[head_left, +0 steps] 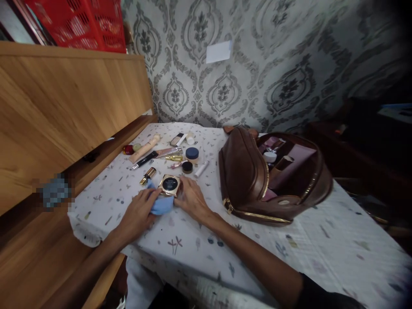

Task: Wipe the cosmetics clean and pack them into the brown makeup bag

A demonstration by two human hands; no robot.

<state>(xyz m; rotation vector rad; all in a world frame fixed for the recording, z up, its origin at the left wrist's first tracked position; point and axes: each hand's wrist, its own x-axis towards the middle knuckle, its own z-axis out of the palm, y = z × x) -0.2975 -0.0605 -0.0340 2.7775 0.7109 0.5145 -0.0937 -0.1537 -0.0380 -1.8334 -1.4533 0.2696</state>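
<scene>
Between my two hands is a square gold makeup compact [170,184] with a round black top. The fingers of my right hand [192,198] are closed on its right side. My left hand [141,209] grips a light blue cloth [162,206], which bunches at the compact's left and near edges. Just beyond lie a gold and black lipstick [148,176], a small jar with a black lid [187,166] and a jar with a dark blue lid [192,153]. A white tube [201,168] rests to the right of these.
An open brown leather bag [247,171] with cosmetics inside stands on the right of the patterned tablecloth [199,249]. Farther back lie a beige tube [144,148] and several other cosmetics. A wooden headboard [74,94] rises at the left, with a red basket [83,25] behind it.
</scene>
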